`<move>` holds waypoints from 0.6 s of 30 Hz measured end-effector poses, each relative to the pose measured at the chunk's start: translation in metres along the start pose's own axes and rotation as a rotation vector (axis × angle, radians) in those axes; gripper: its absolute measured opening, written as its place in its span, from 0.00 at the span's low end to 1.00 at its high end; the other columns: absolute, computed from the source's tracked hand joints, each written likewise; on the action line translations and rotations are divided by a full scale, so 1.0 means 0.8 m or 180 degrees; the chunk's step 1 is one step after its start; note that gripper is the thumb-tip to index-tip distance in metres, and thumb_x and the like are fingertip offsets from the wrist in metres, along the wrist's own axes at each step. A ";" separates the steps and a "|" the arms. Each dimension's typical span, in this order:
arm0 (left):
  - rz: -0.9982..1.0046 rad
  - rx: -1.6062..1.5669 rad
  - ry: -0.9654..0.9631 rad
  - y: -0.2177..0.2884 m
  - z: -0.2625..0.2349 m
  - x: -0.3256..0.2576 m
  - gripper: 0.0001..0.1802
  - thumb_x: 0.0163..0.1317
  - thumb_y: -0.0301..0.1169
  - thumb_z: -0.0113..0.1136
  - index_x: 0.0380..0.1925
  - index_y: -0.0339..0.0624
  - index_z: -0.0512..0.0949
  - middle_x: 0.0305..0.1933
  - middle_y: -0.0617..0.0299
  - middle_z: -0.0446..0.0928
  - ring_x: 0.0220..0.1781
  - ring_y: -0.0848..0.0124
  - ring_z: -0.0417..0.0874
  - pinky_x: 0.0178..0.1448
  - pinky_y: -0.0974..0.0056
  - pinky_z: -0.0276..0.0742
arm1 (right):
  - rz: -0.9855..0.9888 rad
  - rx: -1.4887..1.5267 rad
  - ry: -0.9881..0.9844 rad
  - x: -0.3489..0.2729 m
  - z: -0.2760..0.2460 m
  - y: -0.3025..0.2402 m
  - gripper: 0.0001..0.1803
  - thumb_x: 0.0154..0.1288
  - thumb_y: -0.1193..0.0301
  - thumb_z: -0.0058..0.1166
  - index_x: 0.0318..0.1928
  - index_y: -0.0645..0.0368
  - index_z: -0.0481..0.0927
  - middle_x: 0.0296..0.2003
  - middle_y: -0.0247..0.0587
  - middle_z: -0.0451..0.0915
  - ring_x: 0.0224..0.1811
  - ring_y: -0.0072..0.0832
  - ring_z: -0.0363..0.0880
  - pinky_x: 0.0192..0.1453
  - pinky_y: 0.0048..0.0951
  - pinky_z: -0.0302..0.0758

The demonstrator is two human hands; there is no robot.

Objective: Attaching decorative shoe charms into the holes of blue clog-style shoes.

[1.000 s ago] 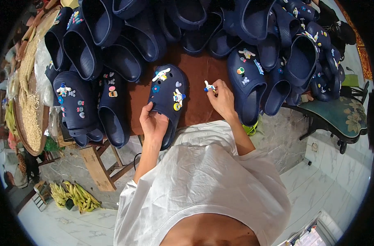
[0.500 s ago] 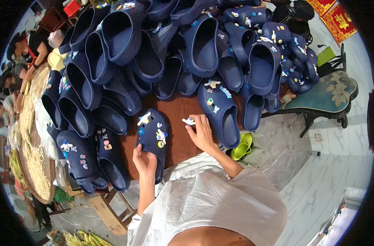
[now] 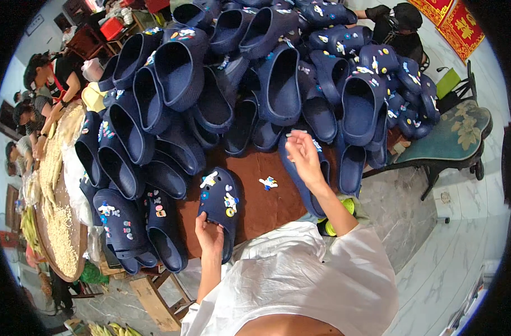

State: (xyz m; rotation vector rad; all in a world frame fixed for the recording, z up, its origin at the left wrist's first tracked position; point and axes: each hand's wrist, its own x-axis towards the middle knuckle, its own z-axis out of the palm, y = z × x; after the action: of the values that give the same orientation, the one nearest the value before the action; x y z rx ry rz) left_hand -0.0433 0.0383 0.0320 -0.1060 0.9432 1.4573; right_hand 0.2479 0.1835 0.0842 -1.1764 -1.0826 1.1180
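Observation:
My left hand (image 3: 210,236) is closed on the heel end of a navy clog (image 3: 218,187), thumb on its near left side. That clog carries white, blue and yellow charms on its toe. Just right of it, a loose white and blue charm (image 3: 268,183) lies by itself on the brown cloth. My right hand (image 3: 306,159) is raised over another navy clog (image 3: 313,204), fingers loosely bent and apart, with nothing visible in them. It hides most of that clog's toe and charms. Two decorated clogs (image 3: 120,224) rest left of my left hand.
A large heap of navy clogs (image 3: 282,84) fills the far side of the table with brown cloth (image 3: 250,215). At left, people sit by a round tray (image 3: 83,263) of pale kernels. A green-topped seat (image 3: 451,134) stands right; lime-green shoes (image 3: 348,207) lie below the table edge.
My right hand has let go of the white and blue charm, which stays on the cloth, and moved up and right over the neighbouring clog. My left hand keeps its hold. The view has shifted slightly.

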 end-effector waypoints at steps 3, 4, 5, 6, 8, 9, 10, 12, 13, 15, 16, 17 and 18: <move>0.0032 0.0061 0.0062 0.003 0.017 -0.014 0.06 0.63 0.37 0.59 0.29 0.53 0.78 0.43 0.65 0.84 0.46 0.67 0.83 0.52 0.60 0.78 | 0.0570 0.0749 0.0195 0.031 0.012 -0.040 0.28 0.68 0.55 0.61 0.58 0.59 0.70 0.49 0.36 0.77 0.49 0.24 0.76 0.49 0.33 0.78; 0.0057 0.0050 0.0055 0.004 0.020 -0.014 0.06 0.63 0.37 0.59 0.29 0.53 0.78 0.43 0.65 0.84 0.46 0.67 0.83 0.52 0.60 0.78 | 0.0556 0.0755 0.0173 0.045 0.013 -0.042 0.28 0.68 0.55 0.61 0.58 0.59 0.70 0.49 0.36 0.77 0.49 0.24 0.76 0.49 0.33 0.78; 0.0058 0.0081 0.0062 0.002 0.025 -0.014 0.06 0.63 0.37 0.58 0.28 0.53 0.77 0.43 0.64 0.84 0.47 0.67 0.83 0.52 0.60 0.78 | 0.0739 0.1114 0.0073 0.059 0.011 -0.041 0.26 0.68 0.55 0.62 0.56 0.58 0.70 0.49 0.35 0.77 0.49 0.25 0.77 0.49 0.33 0.79; 0.0060 0.0113 0.0064 0.002 0.028 -0.014 0.07 0.63 0.37 0.58 0.27 0.54 0.77 0.44 0.64 0.84 0.48 0.67 0.83 0.52 0.59 0.78 | 0.0920 0.1470 -0.0029 0.069 0.012 -0.041 0.25 0.67 0.55 0.63 0.54 0.57 0.71 0.49 0.35 0.78 0.49 0.26 0.77 0.48 0.34 0.79; 0.0076 0.0065 -0.0058 0.000 0.001 -0.004 0.06 0.63 0.38 0.58 0.30 0.53 0.78 0.46 0.64 0.84 0.49 0.66 0.83 0.54 0.59 0.77 | 0.0899 0.1582 -0.0047 0.077 0.018 -0.040 0.22 0.67 0.56 0.63 0.51 0.55 0.72 0.48 0.34 0.78 0.48 0.26 0.77 0.48 0.33 0.79; 0.0074 0.0049 -0.0054 -0.002 0.000 -0.002 0.06 0.63 0.39 0.58 0.33 0.52 0.79 0.47 0.64 0.84 0.49 0.66 0.83 0.54 0.59 0.77 | 0.0875 0.1605 -0.0068 0.079 0.016 -0.038 0.21 0.67 0.56 0.63 0.51 0.55 0.73 0.47 0.33 0.79 0.47 0.25 0.78 0.48 0.33 0.80; 0.0069 0.0031 -0.0047 -0.003 0.001 -0.002 0.08 0.63 0.39 0.58 0.36 0.50 0.79 0.48 0.64 0.84 0.49 0.66 0.83 0.54 0.59 0.77 | 0.0853 0.1625 -0.0088 0.078 0.015 -0.036 0.21 0.67 0.56 0.63 0.50 0.54 0.73 0.46 0.33 0.79 0.47 0.24 0.78 0.48 0.33 0.80; 0.0063 0.0067 -0.0010 -0.001 0.004 -0.001 0.07 0.63 0.39 0.59 0.34 0.51 0.79 0.48 0.64 0.84 0.49 0.66 0.83 0.54 0.59 0.77 | 0.0800 0.1627 -0.0046 0.077 0.014 -0.032 0.21 0.67 0.56 0.63 0.51 0.55 0.73 0.44 0.32 0.80 0.46 0.23 0.78 0.48 0.33 0.80; 0.0039 0.0113 0.0049 -0.001 0.006 -0.003 0.06 0.63 0.39 0.59 0.31 0.52 0.79 0.48 0.63 0.84 0.49 0.66 0.83 0.54 0.59 0.77 | 0.0783 0.1591 -0.0033 0.075 0.016 -0.033 0.22 0.67 0.56 0.62 0.52 0.55 0.72 0.47 0.34 0.79 0.49 0.25 0.78 0.51 0.35 0.79; 0.0045 0.0096 0.0030 -0.001 0.012 -0.006 0.06 0.63 0.39 0.59 0.30 0.52 0.79 0.47 0.63 0.84 0.49 0.65 0.83 0.54 0.59 0.77 | 0.0663 0.1374 0.0206 0.067 0.018 -0.038 0.28 0.69 0.59 0.62 0.61 0.60 0.68 0.57 0.41 0.75 0.60 0.30 0.73 0.61 0.41 0.73; 0.0046 0.0098 0.0020 0.000 0.014 -0.007 0.06 0.62 0.38 0.59 0.30 0.53 0.79 0.47 0.63 0.84 0.49 0.65 0.83 0.54 0.59 0.77 | 0.0649 0.1375 0.0192 0.059 0.025 -0.038 0.28 0.69 0.59 0.62 0.61 0.60 0.68 0.57 0.41 0.75 0.60 0.30 0.73 0.61 0.41 0.73; 0.0060 0.0092 0.0010 0.000 0.014 -0.007 0.06 0.62 0.38 0.59 0.30 0.53 0.79 0.47 0.63 0.84 0.49 0.65 0.83 0.54 0.59 0.77 | -0.0259 0.0348 0.0977 0.051 0.032 -0.037 0.29 0.69 0.61 0.61 0.63 0.61 0.66 0.59 0.43 0.73 0.62 0.31 0.71 0.63 0.42 0.71; 0.0079 0.0056 -0.0043 0.000 0.012 -0.009 0.06 0.62 0.38 0.59 0.32 0.52 0.80 0.48 0.62 0.84 0.51 0.64 0.83 0.56 0.59 0.76 | -0.1167 -0.0698 0.1736 0.043 0.038 -0.035 0.31 0.70 0.64 0.60 0.66 0.62 0.63 0.61 0.45 0.71 0.64 0.32 0.69 0.64 0.43 0.68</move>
State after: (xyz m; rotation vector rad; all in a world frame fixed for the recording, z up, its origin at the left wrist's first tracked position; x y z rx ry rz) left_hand -0.0374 0.0385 0.0422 -0.0717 0.9492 1.4704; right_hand 0.2247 0.2199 0.1162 -1.2880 -0.9489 0.3651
